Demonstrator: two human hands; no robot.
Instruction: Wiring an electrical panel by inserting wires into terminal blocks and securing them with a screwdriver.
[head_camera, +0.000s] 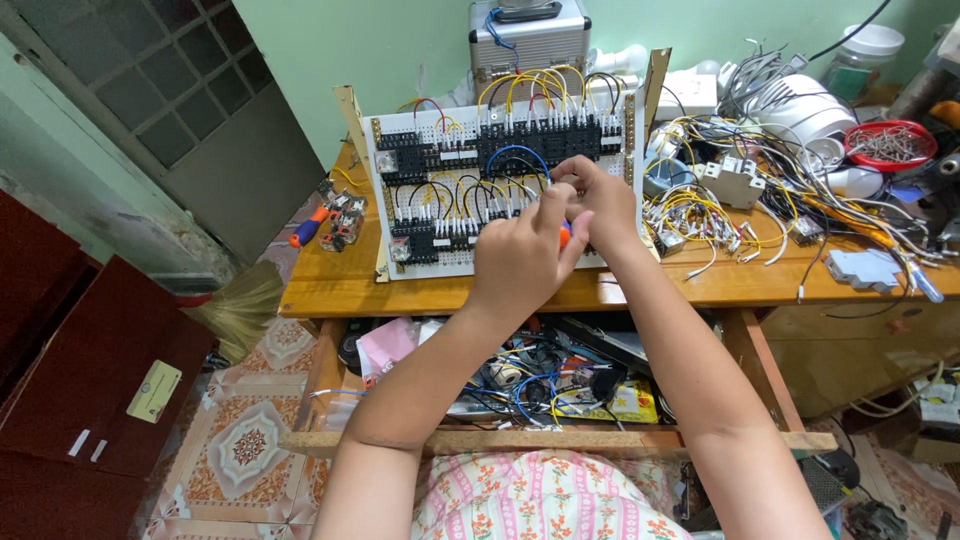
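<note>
Both hands at wiring panel (420, 195) front, lower right. Left hand (520, 255) closed round orange-handled screwdriver (565, 236), tip toward panel; right hand (598, 200) just above, fingertips pinched at terminal row – on what, cannot tell

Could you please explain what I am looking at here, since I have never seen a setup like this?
There is no machine: a person works with two bare hands, and the single picture comes from a camera worn on their head, looking down over their arms.

The left hand and the right hand meet in front of a white panel that stands tilted on a wooden table. The panel carries rows of black blocks joined by yellow, blue, black and red wires. Between the hands an orange handle shows, probably a small screwdriver; which hand grips it I cannot tell.

To the right lies a tangle of loose wires and a red bowl of small metal parts. To the left lies an orange and blue screwdriver. Behind the panel stands a silver case. Under the tabletop, an open shelf holds more cables.
</note>
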